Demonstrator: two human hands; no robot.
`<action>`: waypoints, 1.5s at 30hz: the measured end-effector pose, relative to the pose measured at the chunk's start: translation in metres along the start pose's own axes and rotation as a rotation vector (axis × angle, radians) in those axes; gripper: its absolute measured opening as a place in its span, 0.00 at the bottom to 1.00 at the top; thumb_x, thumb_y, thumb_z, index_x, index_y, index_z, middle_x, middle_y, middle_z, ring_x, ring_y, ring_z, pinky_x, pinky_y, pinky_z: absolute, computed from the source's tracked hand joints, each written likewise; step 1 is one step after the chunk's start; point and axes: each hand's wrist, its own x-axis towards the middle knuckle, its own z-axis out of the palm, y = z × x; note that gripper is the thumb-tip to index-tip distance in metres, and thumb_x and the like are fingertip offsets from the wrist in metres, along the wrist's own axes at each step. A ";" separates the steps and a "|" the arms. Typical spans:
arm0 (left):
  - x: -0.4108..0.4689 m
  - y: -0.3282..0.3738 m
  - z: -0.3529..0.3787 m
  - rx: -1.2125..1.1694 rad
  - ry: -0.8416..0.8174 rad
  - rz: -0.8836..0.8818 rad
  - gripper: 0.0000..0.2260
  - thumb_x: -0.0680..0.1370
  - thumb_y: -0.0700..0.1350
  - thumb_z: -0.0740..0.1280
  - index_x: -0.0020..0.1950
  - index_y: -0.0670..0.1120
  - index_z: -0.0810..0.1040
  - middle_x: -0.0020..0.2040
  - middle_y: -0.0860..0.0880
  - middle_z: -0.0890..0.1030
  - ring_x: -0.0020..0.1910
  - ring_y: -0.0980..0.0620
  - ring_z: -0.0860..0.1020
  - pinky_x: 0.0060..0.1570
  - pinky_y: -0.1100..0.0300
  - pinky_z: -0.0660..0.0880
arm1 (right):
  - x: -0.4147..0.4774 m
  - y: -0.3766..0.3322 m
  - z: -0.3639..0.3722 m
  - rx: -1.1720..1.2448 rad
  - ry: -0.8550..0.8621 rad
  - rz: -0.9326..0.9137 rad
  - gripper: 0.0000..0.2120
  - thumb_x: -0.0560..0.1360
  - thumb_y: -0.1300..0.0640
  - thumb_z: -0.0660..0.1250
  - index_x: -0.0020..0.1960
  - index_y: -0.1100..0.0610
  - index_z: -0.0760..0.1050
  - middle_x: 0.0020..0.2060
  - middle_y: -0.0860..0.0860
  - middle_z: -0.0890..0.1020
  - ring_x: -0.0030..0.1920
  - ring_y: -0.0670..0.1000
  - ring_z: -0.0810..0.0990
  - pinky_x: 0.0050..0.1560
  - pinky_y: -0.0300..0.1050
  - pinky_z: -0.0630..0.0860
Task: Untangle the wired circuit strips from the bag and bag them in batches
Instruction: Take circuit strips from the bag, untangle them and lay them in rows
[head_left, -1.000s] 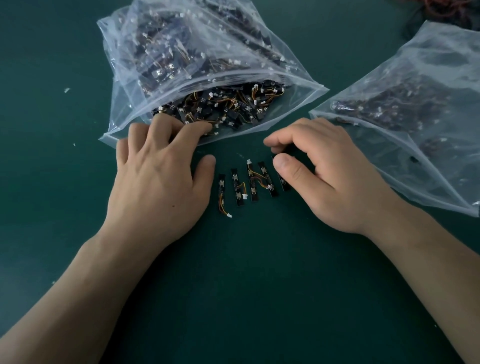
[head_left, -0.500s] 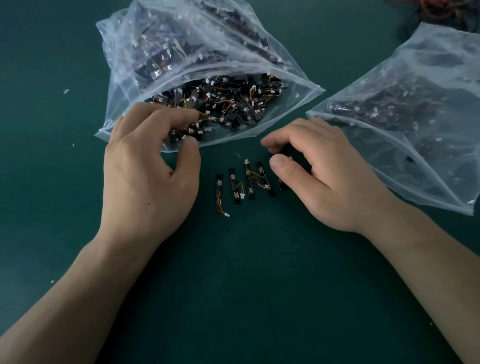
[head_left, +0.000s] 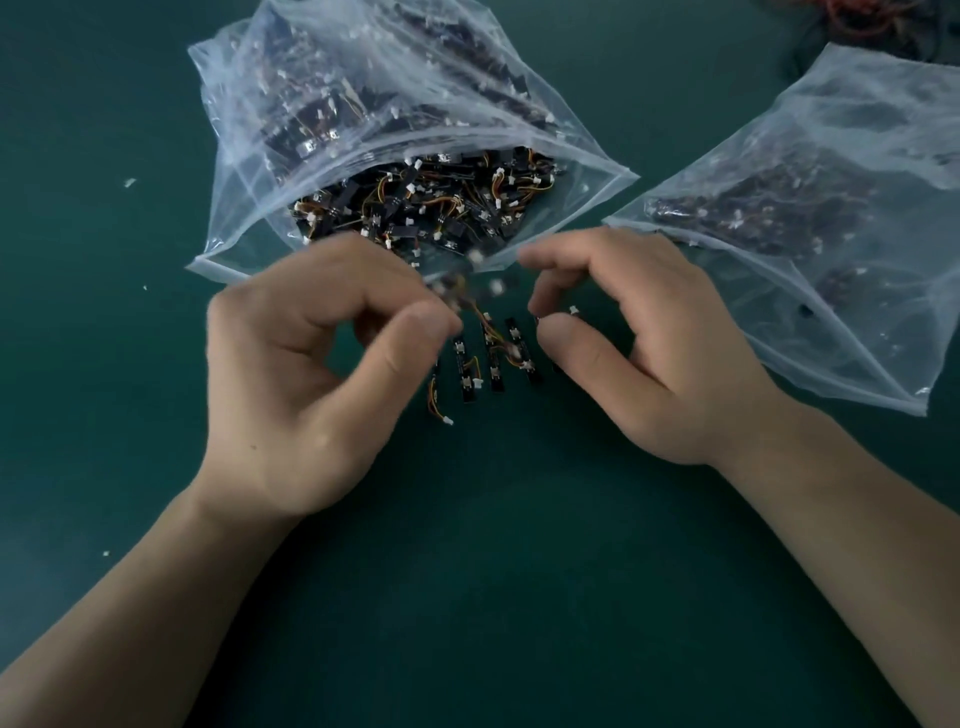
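An open clear zip bag (head_left: 587, 192) lies at the top centre, full of tangled black circuit strips (head_left: 426, 208) with orange-yellow wires. Just below its mouth, my left hand (head_left: 311, 374) pinches a blurred clump of wired strips (head_left: 462, 291) between thumb and fingers. My right hand (head_left: 644, 343) is curled beside it, thumb and fingers around a small strip with a white connector (head_left: 571, 312). Between the hands, several separated strips (head_left: 493, 358) lie side by side on the green mat.
A second clear bag (head_left: 831, 223) holding bagged strips lies at the right, close to my right hand. Red and black wires (head_left: 883, 21) sit at the top right corner. Small white scraps (head_left: 129, 183) dot the mat at the left.
My left hand has come out of the bag's mouth, pulling a clump of wired strips toward me. My right hand has lifted slightly and its fingers have opened into a curl over the row.
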 end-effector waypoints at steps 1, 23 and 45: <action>-0.001 0.002 0.001 -0.009 -0.046 0.023 0.08 0.80 0.39 0.67 0.43 0.42 0.84 0.41 0.47 0.82 0.38 0.52 0.79 0.40 0.66 0.70 | -0.001 -0.003 0.000 0.036 0.022 -0.037 0.19 0.83 0.47 0.61 0.69 0.56 0.75 0.51 0.43 0.82 0.56 0.48 0.80 0.62 0.53 0.72; -0.004 0.007 0.004 0.005 0.014 0.043 0.14 0.77 0.41 0.61 0.33 0.41 0.78 0.30 0.49 0.78 0.29 0.55 0.75 0.31 0.63 0.66 | -0.058 -0.037 0.009 0.028 -0.053 -0.058 0.09 0.77 0.63 0.72 0.55 0.57 0.86 0.40 0.44 0.83 0.40 0.40 0.73 0.46 0.38 0.73; -0.004 0.008 0.005 0.174 0.056 -0.001 0.14 0.78 0.39 0.63 0.33 0.40 0.79 0.29 0.52 0.73 0.27 0.53 0.73 0.27 0.66 0.63 | -0.046 -0.005 -0.024 -0.043 -0.238 -0.029 0.08 0.74 0.48 0.75 0.41 0.50 0.78 0.38 0.40 0.77 0.40 0.44 0.78 0.39 0.45 0.75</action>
